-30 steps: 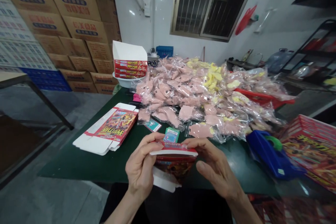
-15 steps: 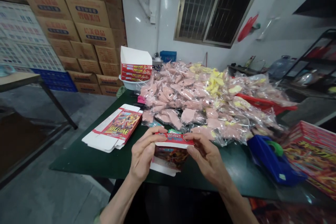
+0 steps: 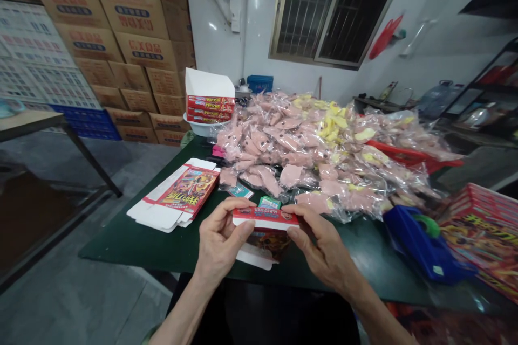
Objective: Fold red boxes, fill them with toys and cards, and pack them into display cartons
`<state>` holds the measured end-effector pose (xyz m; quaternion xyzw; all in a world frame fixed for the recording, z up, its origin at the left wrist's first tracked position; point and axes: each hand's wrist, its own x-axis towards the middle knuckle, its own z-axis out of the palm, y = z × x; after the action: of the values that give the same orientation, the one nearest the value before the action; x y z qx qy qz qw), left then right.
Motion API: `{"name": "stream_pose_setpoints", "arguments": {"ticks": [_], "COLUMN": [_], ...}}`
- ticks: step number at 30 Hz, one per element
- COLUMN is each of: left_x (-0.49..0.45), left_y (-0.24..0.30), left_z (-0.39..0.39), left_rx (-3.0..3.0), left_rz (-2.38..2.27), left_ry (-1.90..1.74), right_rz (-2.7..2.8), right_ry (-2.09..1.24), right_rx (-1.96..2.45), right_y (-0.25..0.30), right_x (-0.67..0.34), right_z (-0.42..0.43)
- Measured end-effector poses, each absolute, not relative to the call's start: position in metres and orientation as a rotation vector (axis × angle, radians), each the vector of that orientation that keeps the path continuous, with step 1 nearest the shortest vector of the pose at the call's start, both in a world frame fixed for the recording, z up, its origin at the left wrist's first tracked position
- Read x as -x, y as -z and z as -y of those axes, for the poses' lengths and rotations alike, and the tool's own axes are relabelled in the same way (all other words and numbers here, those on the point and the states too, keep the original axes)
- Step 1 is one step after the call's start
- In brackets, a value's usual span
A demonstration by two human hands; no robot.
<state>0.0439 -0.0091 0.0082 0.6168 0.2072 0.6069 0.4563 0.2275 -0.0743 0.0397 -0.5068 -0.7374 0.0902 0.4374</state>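
Both hands hold a small red printed carton (image 3: 265, 229) above the near edge of the dark green table (image 3: 133, 242). My left hand (image 3: 220, 245) pinches its left end, thumb on the front and fingers on top. My right hand (image 3: 321, 250) grips the right end the same way. The carton's top flap is folded over, and a white flap hangs below it. Just beyond the carton lie a small green packet (image 3: 269, 203) and a teal card (image 3: 240, 191).
A stack of flat unfolded cartons (image 3: 178, 199) lies at left. A big heap of bagged pink and yellow pieces (image 3: 315, 151) fills the table's middle. A blue tape dispenser (image 3: 421, 245) and red boxes (image 3: 485, 232) sit at right. Brown shipping cartons (image 3: 121, 38) line the back wall.
The carton's top flap has been pressed down flatter between my hands. The hands stay at the table's near edge; the view shifted slightly.
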Motion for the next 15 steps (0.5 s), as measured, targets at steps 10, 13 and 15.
{"name": "stream_pose_setpoints", "arguments": {"ticks": [10,13,15], "left_x": [-0.036,-0.029,-0.023], "left_y": [-0.01,-0.012,-0.02], "left_z": [0.006,0.002,-0.001], "left_rx": [-1.503,-1.517,-1.606], "left_rz": [-0.413,-0.395,-0.4], "left_ry": [-1.378,-1.317,-1.251], "right_rz": [1.921,1.901,1.886], "right_ry": [-0.313,-0.302,-0.307], "right_rx": [1.206,1.173,1.154], "right_y": [-0.054,-0.053,-0.053], "right_x": [-0.226,-0.223,-0.222], "right_z": [0.077,0.079,0.081]}}
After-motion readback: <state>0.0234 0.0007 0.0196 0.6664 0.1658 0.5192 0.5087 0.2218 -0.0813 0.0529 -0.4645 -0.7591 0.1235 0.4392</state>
